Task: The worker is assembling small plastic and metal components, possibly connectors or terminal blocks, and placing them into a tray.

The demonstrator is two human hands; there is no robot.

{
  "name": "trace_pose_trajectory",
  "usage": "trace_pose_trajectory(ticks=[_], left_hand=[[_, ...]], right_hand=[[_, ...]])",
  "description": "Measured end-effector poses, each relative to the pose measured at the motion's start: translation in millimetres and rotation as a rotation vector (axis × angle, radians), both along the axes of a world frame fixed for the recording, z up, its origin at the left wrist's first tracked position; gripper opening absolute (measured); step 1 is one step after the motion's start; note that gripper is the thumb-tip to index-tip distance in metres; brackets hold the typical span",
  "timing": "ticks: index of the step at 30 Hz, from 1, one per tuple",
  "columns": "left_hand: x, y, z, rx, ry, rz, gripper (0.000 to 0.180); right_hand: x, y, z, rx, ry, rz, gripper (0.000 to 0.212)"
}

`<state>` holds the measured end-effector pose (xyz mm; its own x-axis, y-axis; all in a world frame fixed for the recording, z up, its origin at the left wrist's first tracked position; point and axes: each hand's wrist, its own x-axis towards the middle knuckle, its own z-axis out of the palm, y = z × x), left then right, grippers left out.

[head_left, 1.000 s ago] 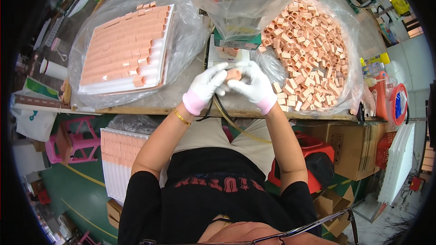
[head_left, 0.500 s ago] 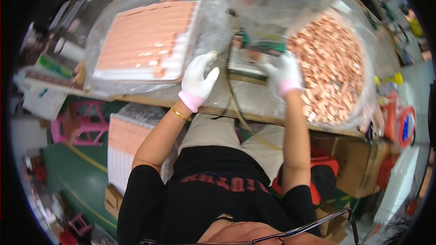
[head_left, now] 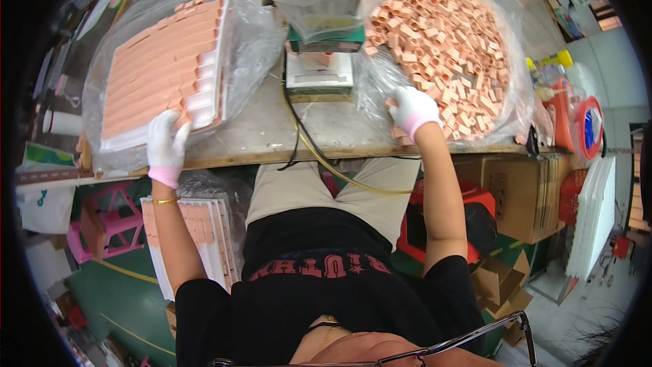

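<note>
My left hand (head_left: 165, 147), in a white glove with a pink cuff, is at the near edge of a white tray (head_left: 221, 61) lined with rows of peach-coloured pieces. A small peach plastic piece (head_left: 178, 109) sits between its thumb and fingers, at the tray's near row. At the left edge of a heap of loose peach pieces (head_left: 451, 47), my gloved right hand (head_left: 415, 110) pinches another peach piece (head_left: 391, 102); its fingers point left. Between the hands stands a small bench device (head_left: 319, 81) with a green upper part and a peach piece on it.
Clear plastic sheeting (head_left: 255, 47) lies beneath the tray and the heap. A black cable and a yellowish hose (head_left: 305, 137) hang over the table's front edge (head_left: 258, 156). Below are stacked filled trays (head_left: 197, 224), a red stool (head_left: 475, 204) and cardboard boxes (head_left: 519, 197).
My left hand has moved left to the tray's near row and closed on a piece. My right hand has gone from beside the device to the heap. The view has shifted to the right.
</note>
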<state>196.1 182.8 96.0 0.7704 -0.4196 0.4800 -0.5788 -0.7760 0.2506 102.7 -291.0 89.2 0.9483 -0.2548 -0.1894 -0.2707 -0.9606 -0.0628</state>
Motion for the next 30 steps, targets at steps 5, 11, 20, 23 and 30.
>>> trace_pose_trajectory(ticks=[5,11,20,23,30], left_hand=[[-18.6,-47.3,9.5,-0.392,0.154,0.017,0.026],[-44.6,-176.3,3.5,-0.963,1.236,-0.352,0.027],[-34.2,-196.3,-3.1,-0.817,1.230,-0.353,0.026],[-33.2,-196.5,-17.4,-1.029,1.473,-0.410,0.026],[-37.7,-215.6,-18.7,-1.334,1.635,-0.561,0.040]], right_hand=[[-4.7,3.6,6.1,0.353,-0.325,0.099,0.024],[-4.7,70.3,33.1,0.816,-0.638,0.594,0.027],[-3.8,66.1,17.6,0.663,-0.654,0.683,0.031],[-4.3,69.3,20.6,0.639,-0.638,0.665,0.031],[-2.5,81.4,11.2,0.995,-0.640,0.369,0.048]])
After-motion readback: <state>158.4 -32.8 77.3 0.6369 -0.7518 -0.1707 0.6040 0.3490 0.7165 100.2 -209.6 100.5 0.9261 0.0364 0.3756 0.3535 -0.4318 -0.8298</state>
